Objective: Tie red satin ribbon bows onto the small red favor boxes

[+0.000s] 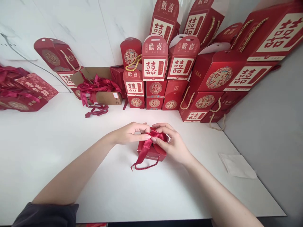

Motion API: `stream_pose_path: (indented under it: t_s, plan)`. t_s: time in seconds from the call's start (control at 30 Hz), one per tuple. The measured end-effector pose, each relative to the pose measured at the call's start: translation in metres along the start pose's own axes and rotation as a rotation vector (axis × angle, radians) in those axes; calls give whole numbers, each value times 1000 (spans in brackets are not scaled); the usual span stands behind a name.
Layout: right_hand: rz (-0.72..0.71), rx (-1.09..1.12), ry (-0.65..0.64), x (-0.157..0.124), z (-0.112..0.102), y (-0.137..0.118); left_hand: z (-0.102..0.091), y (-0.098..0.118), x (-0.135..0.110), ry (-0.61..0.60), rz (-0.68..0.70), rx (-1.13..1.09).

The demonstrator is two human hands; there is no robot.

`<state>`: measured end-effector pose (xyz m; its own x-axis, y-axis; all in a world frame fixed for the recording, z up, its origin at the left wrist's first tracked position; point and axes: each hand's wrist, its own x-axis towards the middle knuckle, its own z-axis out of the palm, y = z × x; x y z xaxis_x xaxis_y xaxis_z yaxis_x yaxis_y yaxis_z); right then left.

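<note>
A small red gift box point(156, 153) stands on the white table in front of me. A shiny red ribbon point(145, 150) is looped on its top, and one tail hangs over the near side. My left hand point(133, 132) pinches the ribbon between thumb and fingers from the left. On the right, my right hand point(171, 140) is closed on the ribbon's loop, thumb at the knot. A twisted red cord handle point(148, 168) droops from the front of the box. My fingers partly hide the box top and the knot.
Stacked red gift boxes point(155, 67) line the wall at the back and right. A cardboard box point(110, 98) full of red ribbons stands back left, with a loose ribbon point(97, 110) before it. More boxes point(26, 101) lie far left. A white tissue packet point(238, 165) lies right.
</note>
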<state>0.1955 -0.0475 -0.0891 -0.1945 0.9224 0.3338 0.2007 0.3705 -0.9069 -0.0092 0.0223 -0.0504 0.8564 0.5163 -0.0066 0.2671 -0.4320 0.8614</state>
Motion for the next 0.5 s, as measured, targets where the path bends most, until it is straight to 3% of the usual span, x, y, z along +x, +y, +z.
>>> stream_pose_path:
  t_s: [0.27, 0.5]
  plan:
    - [-91, 275, -31, 5, 0, 14, 1, -1, -1, -2, -23, -75]
    - [-212, 65, -255, 9, -26, 11, 0, 4, 0, -47, -57, -179]
